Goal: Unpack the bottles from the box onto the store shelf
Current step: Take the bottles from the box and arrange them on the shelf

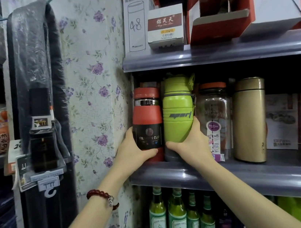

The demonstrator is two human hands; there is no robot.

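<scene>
Two hands, left hand gripping red bottle, right hand green bottle

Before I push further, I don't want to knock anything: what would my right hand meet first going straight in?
Gripping the green bottle, the right hand likely meets dark shelf depth; the clear jar stands close on its right.

Both arms raised, left hand and right hand seemingly gripping.
</scene>
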